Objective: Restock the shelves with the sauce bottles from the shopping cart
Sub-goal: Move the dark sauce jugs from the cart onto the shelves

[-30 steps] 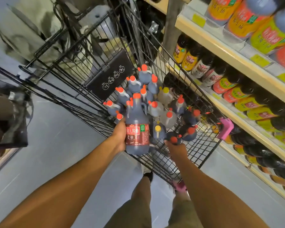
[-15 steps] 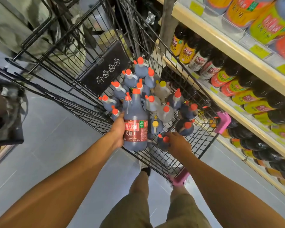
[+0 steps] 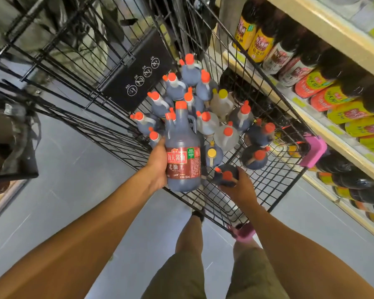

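A red-labelled sauce bottle (image 3: 183, 156) is gripped upright by the left hand (image 3: 158, 164); just beside it, a second bottle (image 3: 226, 175) is clasped by the right hand (image 3: 239, 187) inside the shopping cart (image 3: 268, 186).

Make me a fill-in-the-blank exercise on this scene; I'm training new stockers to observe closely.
1. The left hand holds an upright sauce bottle whose label is ____.
2. The right hand grips a second bottle, so ____ hands are occupied.
3. In the shopping cart, two bottles have ____ caps, not red-orange.
4. The stocked shelves stand on the person's ____ side.
Missing words: red; both; yellow; right.
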{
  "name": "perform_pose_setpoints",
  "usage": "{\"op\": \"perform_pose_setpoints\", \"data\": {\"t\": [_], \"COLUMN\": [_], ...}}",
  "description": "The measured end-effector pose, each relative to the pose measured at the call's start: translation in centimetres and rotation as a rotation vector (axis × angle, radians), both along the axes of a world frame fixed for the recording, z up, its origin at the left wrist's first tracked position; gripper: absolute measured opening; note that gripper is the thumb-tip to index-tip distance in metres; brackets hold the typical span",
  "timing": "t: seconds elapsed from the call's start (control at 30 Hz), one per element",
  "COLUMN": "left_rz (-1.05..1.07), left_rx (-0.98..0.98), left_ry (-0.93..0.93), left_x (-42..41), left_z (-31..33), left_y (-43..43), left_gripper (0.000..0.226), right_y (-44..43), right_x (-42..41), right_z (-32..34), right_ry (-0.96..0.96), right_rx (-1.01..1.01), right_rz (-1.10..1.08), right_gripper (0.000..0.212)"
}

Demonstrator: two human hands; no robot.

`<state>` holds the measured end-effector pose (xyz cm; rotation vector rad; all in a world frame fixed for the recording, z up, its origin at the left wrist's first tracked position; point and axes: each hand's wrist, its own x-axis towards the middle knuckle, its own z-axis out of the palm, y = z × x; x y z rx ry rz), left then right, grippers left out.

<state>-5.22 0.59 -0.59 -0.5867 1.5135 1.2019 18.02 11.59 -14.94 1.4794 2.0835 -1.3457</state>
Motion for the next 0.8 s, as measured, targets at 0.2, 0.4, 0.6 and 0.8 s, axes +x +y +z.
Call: {"op": "perform_pose_setpoints", "data": {"t": [0.2, 0.4, 0.6, 0.8], "left_rz": [0.026, 0.043, 0.068, 0.075], "left_rx": [0.007, 0.018, 0.038, 0.095], "left_ry": [-0.005, -0.009, 0.009, -0.009], "left_x": [-0.3, -0.3, -0.2, -0.1], "left_z": [-1.4, -1.8, -0.1, 4.7], "left_y": [-0.2, -0.1, -0.1, 0.4], "left_gripper": [0.048, 0.049, 0.050, 0.054], "right_y": [-0.8, -0.8, -0.5, 1.6], "right_x": [0.8, -0.1, -0.3, -1.0], "right_z": [-3.8, -2.0, 1.9, 10.9], "right_ry": [0.064, 0.067, 0.086, 0.210], "right_rx": [-0.055, 0.047, 0.015, -0.066], "right_rz": [0.001, 0.109, 0.125, 0.109], "right_gripper": [0.115, 0.095, 0.075, 0.068]}}
